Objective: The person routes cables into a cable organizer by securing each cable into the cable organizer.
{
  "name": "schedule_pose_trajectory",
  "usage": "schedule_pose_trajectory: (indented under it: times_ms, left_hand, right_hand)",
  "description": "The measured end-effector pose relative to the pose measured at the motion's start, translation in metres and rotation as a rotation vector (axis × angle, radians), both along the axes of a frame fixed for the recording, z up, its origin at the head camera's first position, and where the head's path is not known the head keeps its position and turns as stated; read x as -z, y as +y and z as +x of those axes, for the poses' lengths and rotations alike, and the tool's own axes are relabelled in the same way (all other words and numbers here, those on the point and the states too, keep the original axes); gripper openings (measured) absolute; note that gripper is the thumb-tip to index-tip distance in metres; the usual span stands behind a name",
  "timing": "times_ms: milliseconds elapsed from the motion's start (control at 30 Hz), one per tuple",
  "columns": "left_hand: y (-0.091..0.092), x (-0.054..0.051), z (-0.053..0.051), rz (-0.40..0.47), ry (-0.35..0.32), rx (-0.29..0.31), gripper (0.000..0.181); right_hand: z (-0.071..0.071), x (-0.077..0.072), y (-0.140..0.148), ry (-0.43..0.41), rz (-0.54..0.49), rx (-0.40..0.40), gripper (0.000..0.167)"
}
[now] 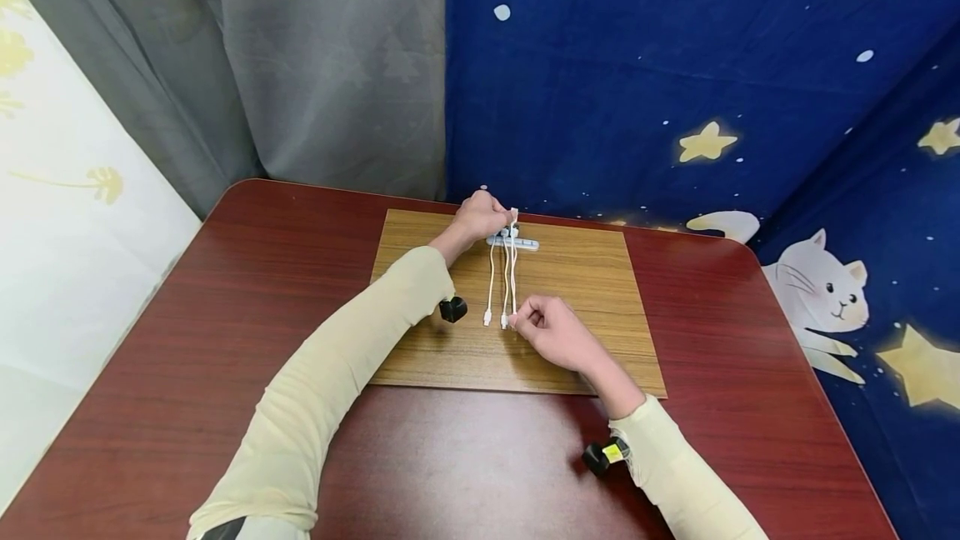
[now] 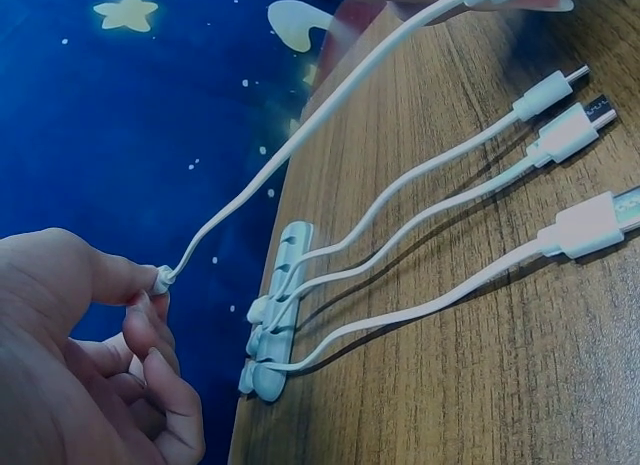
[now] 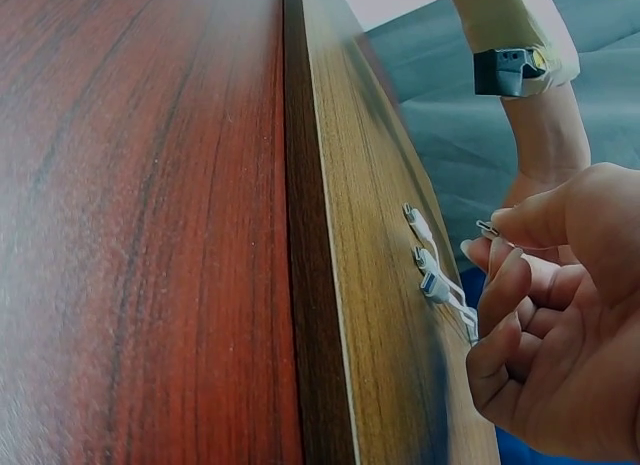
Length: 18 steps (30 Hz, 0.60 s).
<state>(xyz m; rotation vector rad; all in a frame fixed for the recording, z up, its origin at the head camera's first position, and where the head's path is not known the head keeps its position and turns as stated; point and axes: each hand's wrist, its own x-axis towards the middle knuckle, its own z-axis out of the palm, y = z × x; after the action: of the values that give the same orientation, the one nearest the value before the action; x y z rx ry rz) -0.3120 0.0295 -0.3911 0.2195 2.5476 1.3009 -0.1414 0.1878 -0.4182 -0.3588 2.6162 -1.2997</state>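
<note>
A light-blue cable clip strip (image 2: 290,285) sits near the far edge of a wood-grain board (image 1: 585,307). Three white charging cables (image 2: 435,180) run through its slots, their plugs lying on the board toward me. Above the strip my left hand (image 1: 480,217) pinches one end of another white cable (image 2: 310,130) between thumb and finger. At its other end, my right hand (image 1: 553,332) pinches the metal-tipped plug (image 3: 487,228). That cable spans the air between both hands, to the right of the clipped ones in the head view.
The board lies on a dark red wooden table (image 1: 225,340). Grey curtain (image 1: 337,65) and blue starry curtain (image 1: 600,65) hang behind the far edge. Black wrist cameras (image 1: 452,309) are strapped over cream sleeves.
</note>
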Motion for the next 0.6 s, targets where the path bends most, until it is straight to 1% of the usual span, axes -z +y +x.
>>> schedule_pose_trajectory:
  times_ms: [200, 300, 400, 500, 600]
  left_hand:
    - [0.001, 0.001, 0.001, -0.011, -0.007, 0.008, 0.037]
    - [0.003, 0.003, -0.001, -0.029, -0.015, 0.008, 0.036]
    - [0.006, 0.004, -0.001, -0.058, 0.005, 0.021, 0.037]
    - [0.008, 0.003, 0.001, -0.080, 0.035, 0.033, 0.036]
    - [0.011, 0.002, 0.004, -0.092, 0.043, 0.032, 0.033]
  right_hand:
    - [0.001, 0.001, 0.001, -0.001, 0.010, -0.002, 0.019]
    - [0.001, 0.002, 0.002, -0.001, 0.009, -0.008, 0.019]
    - [0.001, 0.002, 0.004, -0.006, 0.005, -0.011, 0.019]
    - [0.003, 0.001, 0.004, -0.008, 0.009, -0.013, 0.019]
    - [0.003, 0.000, 0.004, -0.004, 0.012, -0.015, 0.019]
